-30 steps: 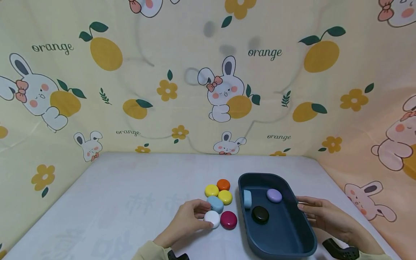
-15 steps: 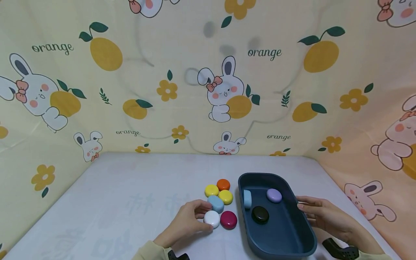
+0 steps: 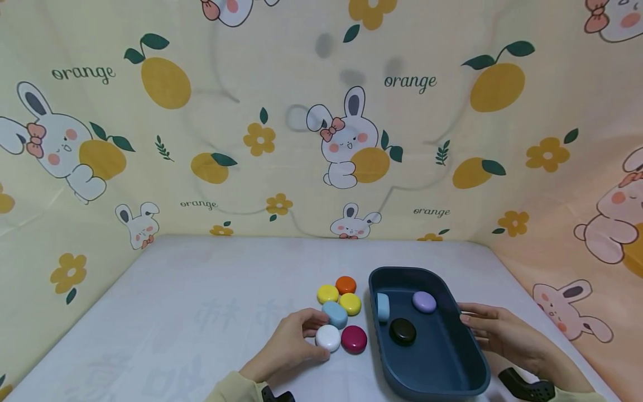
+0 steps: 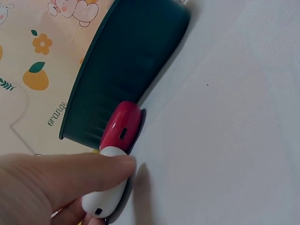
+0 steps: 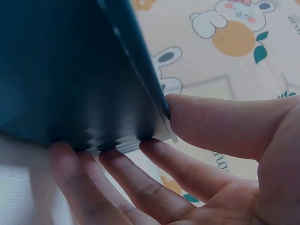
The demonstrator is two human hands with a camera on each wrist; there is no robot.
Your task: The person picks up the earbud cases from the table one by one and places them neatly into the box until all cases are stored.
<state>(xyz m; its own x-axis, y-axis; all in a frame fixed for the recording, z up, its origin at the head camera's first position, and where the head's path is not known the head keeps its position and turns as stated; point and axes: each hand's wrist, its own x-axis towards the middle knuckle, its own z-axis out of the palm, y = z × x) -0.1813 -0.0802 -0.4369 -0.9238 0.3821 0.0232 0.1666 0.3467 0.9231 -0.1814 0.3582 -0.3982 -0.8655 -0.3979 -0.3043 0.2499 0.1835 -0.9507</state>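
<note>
Behind, a cloth [image 3: 281,67] prints "orange" four times in the head view. Faint marks on the white table [image 3: 201,279] are unreadable. The right hand [image 3: 514,338], fingers extended, touches the outside of a dark blue box [image 3: 442,363]. The left hand [image 3: 287,341] pinches a white disc [image 3: 328,338] between thumb and fingers, on the table left of the box, just beside a red disc [image 3: 354,339]. Inside the box lie a purple disc [image 3: 424,302] and a black disc [image 3: 403,331].
</note>
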